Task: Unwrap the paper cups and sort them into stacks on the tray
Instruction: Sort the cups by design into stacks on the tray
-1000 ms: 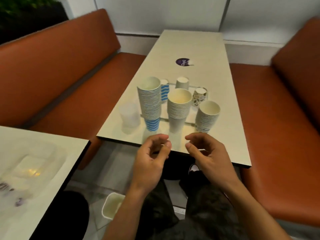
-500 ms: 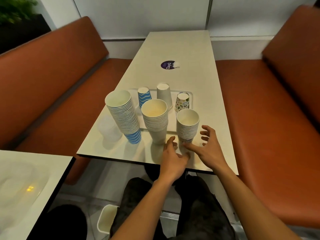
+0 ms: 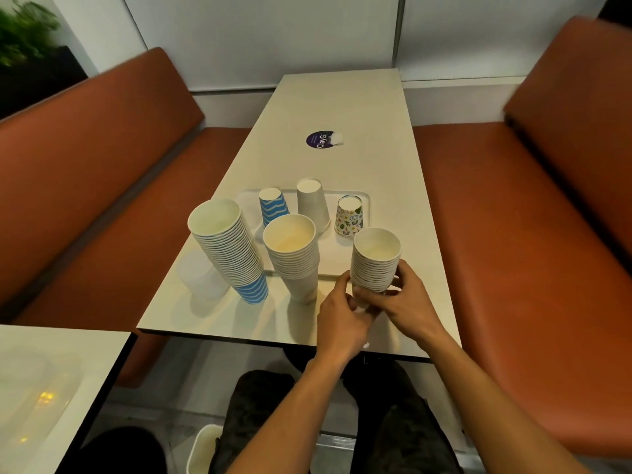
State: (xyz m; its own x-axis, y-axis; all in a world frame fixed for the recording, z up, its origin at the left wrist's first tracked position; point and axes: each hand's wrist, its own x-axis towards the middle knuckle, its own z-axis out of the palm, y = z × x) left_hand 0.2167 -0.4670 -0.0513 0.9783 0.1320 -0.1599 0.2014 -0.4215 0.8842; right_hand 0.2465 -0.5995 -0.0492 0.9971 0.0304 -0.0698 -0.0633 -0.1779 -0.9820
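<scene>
Item in hand: short stack of white-rimmed paper cups, toward the near-right corner of the table, just short of the pale rectangular tray. Fingers of my left hand and right hand clasp its base. Step, I judge: unwrapping; next, seat it on tray. Tray holds three upturned single cups.

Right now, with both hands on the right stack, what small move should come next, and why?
Probably lift the stack onto the tray, beside the patterned cup. The left hand and right hand grip its base, and it sits in front of the tray, near the table edge.
</scene>
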